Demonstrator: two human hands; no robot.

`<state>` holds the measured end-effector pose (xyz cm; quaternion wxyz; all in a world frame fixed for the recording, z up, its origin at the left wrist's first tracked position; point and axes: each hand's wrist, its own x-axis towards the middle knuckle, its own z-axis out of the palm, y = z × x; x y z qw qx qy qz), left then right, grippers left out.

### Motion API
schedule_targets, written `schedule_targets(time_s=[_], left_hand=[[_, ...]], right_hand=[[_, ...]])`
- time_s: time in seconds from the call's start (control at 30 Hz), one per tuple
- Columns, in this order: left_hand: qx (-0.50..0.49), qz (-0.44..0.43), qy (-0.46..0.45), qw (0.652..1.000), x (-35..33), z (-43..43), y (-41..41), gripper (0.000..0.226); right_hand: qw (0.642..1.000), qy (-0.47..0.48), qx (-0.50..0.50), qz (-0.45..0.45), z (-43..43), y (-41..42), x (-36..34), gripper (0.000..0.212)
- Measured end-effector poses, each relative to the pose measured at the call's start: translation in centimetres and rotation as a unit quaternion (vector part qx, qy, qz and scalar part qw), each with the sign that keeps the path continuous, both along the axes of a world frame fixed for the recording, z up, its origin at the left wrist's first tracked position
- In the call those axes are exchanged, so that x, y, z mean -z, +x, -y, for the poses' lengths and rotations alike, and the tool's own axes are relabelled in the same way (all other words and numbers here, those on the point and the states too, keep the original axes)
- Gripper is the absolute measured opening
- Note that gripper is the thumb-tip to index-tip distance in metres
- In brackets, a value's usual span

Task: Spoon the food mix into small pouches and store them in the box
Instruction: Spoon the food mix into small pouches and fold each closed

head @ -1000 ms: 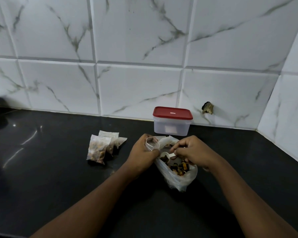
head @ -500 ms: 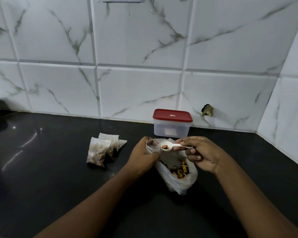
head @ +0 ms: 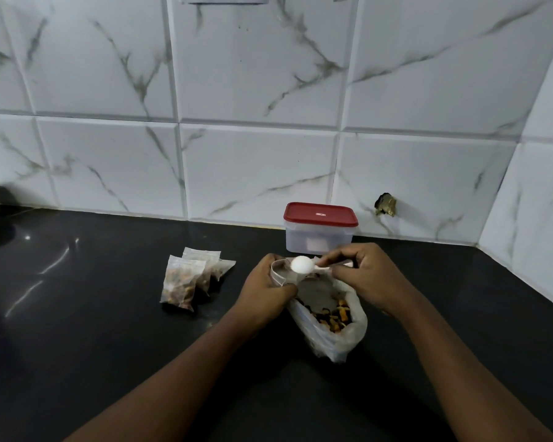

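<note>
My left hand [head: 265,290] pinches the small clear plastic pouch [head: 279,273] open; my right hand [head: 366,275] grips the white plastic spoon [head: 304,265], handle lying rightward, bowl tipped over the pouch's mouth (red-lidded plastic box [head: 320,229]: back edge of black counter [head: 109,330]).

Left grip [head: 266,287], right grip [head: 369,275] bare; forearms [head: 179,371] bare too

Left hand [head: 266,288] curled in a grip, right hand [head: 369,275] just beside it, knuckles up, fingertips pinched
</note>
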<state>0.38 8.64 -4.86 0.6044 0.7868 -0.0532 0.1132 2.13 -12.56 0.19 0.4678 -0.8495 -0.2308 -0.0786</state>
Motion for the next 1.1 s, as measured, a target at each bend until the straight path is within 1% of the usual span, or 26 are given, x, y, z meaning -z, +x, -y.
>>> schedule_targets(time_s=[0.07, 0.13, 0.23, 0.3, 0.33, 0.47, 0.53, 0.6, 0.73, 0.8, 0.9, 1.0, 1.1], left_hand=[[-0.002, -0.001, 0.0, 1.0, 0.0, 0.0, 0.1, 0.032], [-0.004, -0.002, -0.004, 1.0, -0.1, 0.0, 0.0, 0.031], [-0.006, -0.002, -0.006, 1.0, -0.1, 0.0, -0.1, 0.032], [-0.011, -0.001, -0.008, 1.0, 0.0, 0.0, -0.1, 0.033], [-0.013, -0.001, -0.008, 1.0, 0.0, 0.0, -0.1, 0.033], [-0.011, -0.004, -0.009, 1.0, 0.0, 0.0, 0.0, 0.033], [-0.006, -0.01, -0.01, 1.0, 0.1, 0.0, 0.0, 0.033], [-0.007, -0.01, -0.009, 1.0, 0.0, 0.0, 0.0, 0.032], [-0.011, -0.007, -0.001, 1.0, 0.0, 0.1, 0.1, 0.029], [-0.014, -0.003, 0.003, 1.0, 0.0, 0.2, 0.0, 0.031], [-0.015, 0.0, 0.004, 1.0, 0.0, 0.1, -0.1, 0.032], [-0.011, -0.001, 0.009, 1.0, 0.0, 0.0, 0.1, 0.031], [-0.01, -0.002, 0.01, 1.0, 0.1, 0.0, 0.2, 0.031]], right_hand=[[0.999, -0.048, 0.016, 0.011, 1.0, 0.4, -0.2, 0.027], [0.994, -0.111, 0.015, -0.013, 1.4, 0.6, 0.0, 0.028], [0.976, -0.211, -0.036, -0.038, 0.2, 0.3, 0.8, 0.029], [0.965, -0.253, -0.06, -0.031, -0.8, 0.1, 1.1, 0.03], [0.962, -0.265, -0.057, -0.027, -1.0, 0.1, 0.9, 0.029], [0.964, -0.263, -0.001, -0.028, 0.7, 0.3, -0.2, 0.02], [0.974, -0.225, 0.014, -0.022, 1.5, 0.5, -0.2, 0.02], [0.98, -0.197, 0.009, -0.015, 1.2, 0.4, 0.3, 0.023], [0.959, -0.282, -0.038, -0.004, -0.7, 0.5, 1.7, 0.041], [0.956, -0.292, -0.021, 0.0, -0.7, 0.6, 1.3, 0.034], [0.96, -0.277, 0.031, -0.004, 0.7, 0.8, 0.2, 0.021], [0.961, -0.272, 0.057, -0.004, 1.4, 0.8, 0.2, 0.023], [0.964, -0.261, 0.045, -0.02, 1.1, 0.7, 0.1, 0.019]])
